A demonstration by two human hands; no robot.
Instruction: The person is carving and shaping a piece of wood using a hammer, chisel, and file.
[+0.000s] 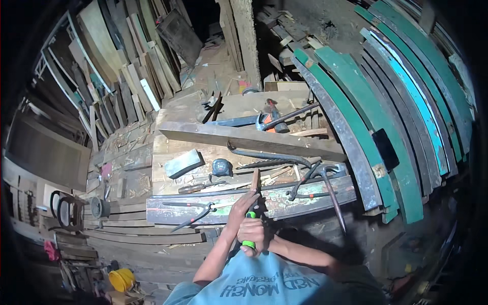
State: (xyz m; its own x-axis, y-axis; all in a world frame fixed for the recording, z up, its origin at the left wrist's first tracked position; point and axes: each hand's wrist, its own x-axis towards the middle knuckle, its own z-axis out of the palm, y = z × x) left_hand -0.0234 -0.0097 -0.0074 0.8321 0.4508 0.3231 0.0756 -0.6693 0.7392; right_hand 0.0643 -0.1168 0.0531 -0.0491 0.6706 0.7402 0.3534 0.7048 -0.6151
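My right hand [251, 235] is wrapped around the bright green and black handle [250, 244] of a tool, held close to my shirt. The tool's dark working end is partly hidden, so its kind cannot be made out. Just above, my left hand [240, 212] has its fingers together against a narrow strip of wood [255, 179], which points away from me. Left of the hands, pincers [195, 212] with red-marked handles lie open on a paint-worn board [277, 202]. A claw hammer [331, 190] rests to the right, beside another pair of pincers [303, 184].
A long beam [249, 140] crosses the bench. Before it lie a tape measure [221, 167], a pale block [183, 163], a wooden-handled tool [191, 188] and a pry bar [269, 154]. Curved green planks [361, 122] stack at the right, bearing a black phone [385, 149]. Boards [127, 61] lean at back left.
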